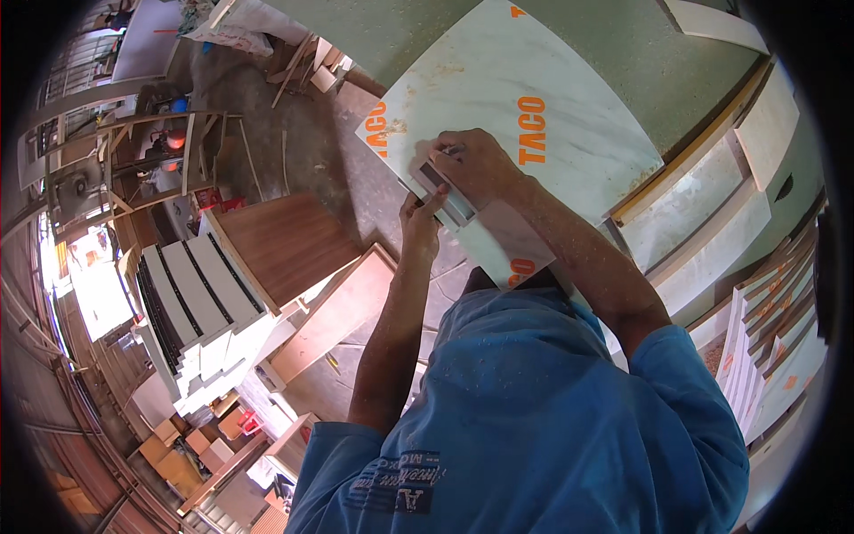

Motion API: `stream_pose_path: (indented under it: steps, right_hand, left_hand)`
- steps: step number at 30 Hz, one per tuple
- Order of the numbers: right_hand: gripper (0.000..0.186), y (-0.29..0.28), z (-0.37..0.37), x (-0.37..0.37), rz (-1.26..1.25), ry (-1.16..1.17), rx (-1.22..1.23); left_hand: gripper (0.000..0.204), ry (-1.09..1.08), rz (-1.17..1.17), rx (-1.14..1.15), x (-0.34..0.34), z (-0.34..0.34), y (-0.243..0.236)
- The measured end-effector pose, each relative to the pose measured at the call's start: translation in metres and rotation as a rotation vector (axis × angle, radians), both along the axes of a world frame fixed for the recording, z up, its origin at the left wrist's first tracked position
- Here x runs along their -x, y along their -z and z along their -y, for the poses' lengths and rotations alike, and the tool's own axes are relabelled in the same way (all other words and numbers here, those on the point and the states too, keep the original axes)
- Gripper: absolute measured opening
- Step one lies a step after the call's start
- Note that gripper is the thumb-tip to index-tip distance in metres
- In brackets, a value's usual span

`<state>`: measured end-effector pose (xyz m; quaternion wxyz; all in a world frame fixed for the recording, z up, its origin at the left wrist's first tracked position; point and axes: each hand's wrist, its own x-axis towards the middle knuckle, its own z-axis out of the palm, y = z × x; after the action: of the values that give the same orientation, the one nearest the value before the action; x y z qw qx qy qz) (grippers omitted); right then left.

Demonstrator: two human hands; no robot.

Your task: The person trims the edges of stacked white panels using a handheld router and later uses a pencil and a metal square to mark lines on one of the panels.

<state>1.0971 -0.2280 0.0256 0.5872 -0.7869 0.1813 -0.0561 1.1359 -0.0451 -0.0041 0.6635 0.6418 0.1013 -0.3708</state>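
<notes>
A white marble-patterned panel point(480, 89) with orange printing lies on the green work surface, one corner pointing towards me. At its left edge is a small grey rectangular piece point(457, 206) with a dark slot; its kind is unclear. My right hand point(480, 165) is closed over the upper end of this piece, fingers curled around a small dark part. From below, my left hand point(422, 222) grips the piece's side, its thumb lying on it and its other fingers partly hidden beyond the panel's edge.
Stacked white drawer-like boxes point(200, 285) and a brown wooden panel point(280, 245) stand at the left. Leaning boards point(765, 347) crowd the right. A curved pale strip point(716, 25) lies on the green surface point(614, 36). Wooden framing point(147, 116) stands farther left.
</notes>
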Motion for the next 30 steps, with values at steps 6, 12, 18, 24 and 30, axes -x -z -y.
stream_pose_path:
  steps: [6,12,18,24,30]
  right_hand:
    - [0.023,-0.009,0.002,-0.001,0.009,-0.102,0.025]
    - [0.022,-0.006,0.002,-0.007,0.076,-0.019,0.068]
    - [0.023,-0.01,0.003,0.014,-0.016,-0.17,0.118]
    - [0.02,-0.008,-0.005,-0.006,0.072,-0.064,0.091]
    - [0.019,-0.001,-0.002,0.011,0.091,-0.095,0.19]
  left_hand:
    - [0.03,0.012,0.007,0.021,-0.003,-0.008,0.006]
    - [0.028,-0.009,-0.014,-0.032,0.0,0.002,0.001]
    - [0.028,-0.014,0.043,0.04,0.001,-0.001,0.004]
    - [0.032,-0.018,0.009,0.044,-0.003,-0.006,0.006]
    - [0.034,-0.003,-0.014,0.026,0.001,0.001,-0.002]
